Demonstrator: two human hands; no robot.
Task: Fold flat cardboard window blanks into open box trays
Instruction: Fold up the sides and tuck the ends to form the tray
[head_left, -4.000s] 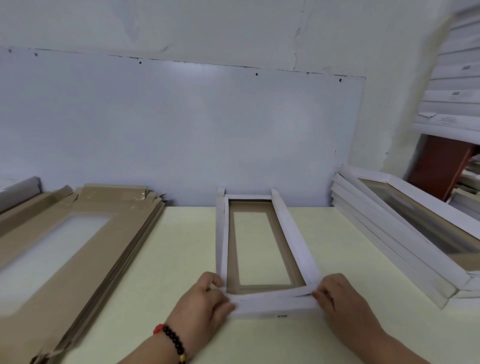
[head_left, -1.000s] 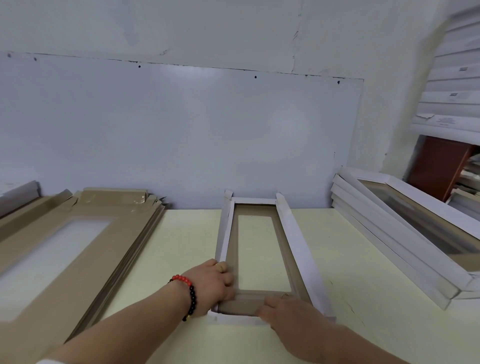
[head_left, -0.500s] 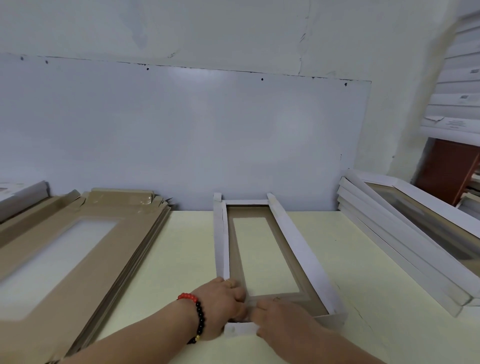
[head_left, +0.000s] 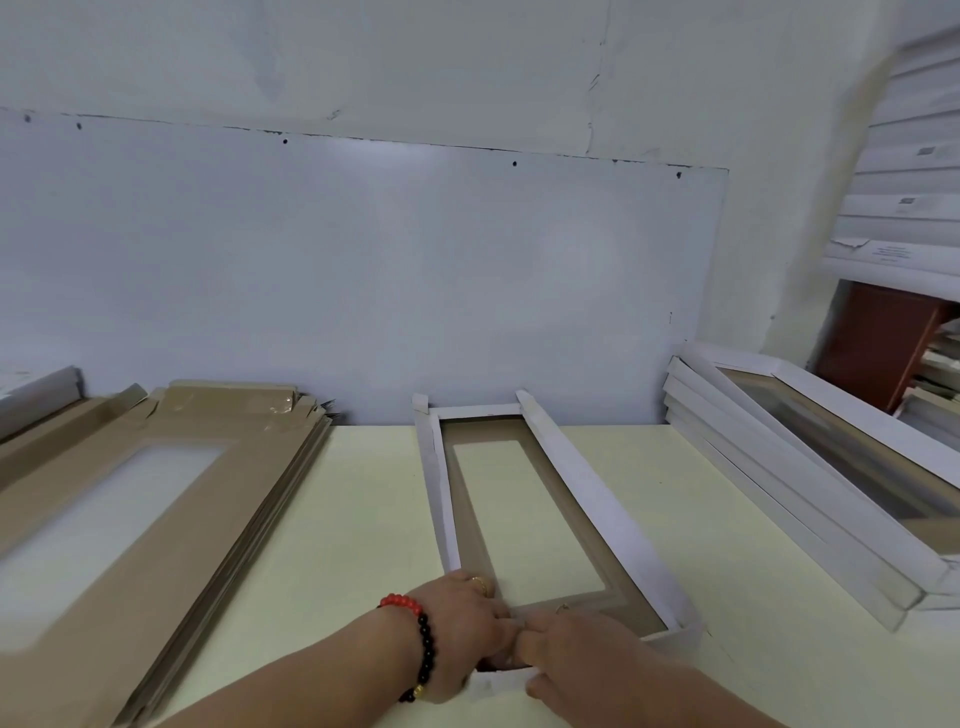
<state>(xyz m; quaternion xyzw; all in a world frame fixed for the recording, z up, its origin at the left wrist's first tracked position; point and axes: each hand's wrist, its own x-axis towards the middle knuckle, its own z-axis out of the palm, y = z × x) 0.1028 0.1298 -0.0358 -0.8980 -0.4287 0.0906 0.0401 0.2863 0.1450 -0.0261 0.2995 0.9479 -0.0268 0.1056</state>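
1. Since half a second ago the two hands have come closer together at the near end of the tray (head_left: 524, 519); now they touch each other over the near left corner, and the tray has stayed at almost the same place on the worktop (head_left: 363, 519).
2. The tray lies in the middle of the worktop, its long side pointing away from the person, its far end close to the wall board (head_left: 363, 270).
3. Its two long white walls stand up. The brown inside and the clear window in the bottom are visible.
4. The left hand (head_left: 462, 629) lies at the near left corner of the tray, fingers curled around the end flap there. It wears a red and black bead bracelet (head_left: 421, 644) on the wrist and a ring on one finger.
5. The right hand (head_left: 576, 654) is just beside it, fingers bent over the near end wall and gripping the white edge from above.
6. At the left, a pile of flat brown blanks (head_left: 171, 493) with windows lies on the worktop, well apart from the tray.
7. At the right, a stack of finished white trays (head_left: 800, 493) lies at an angle.
8. Behind that stack, more white boxes (head_left: 914, 171) are piled at the right edge of the view.
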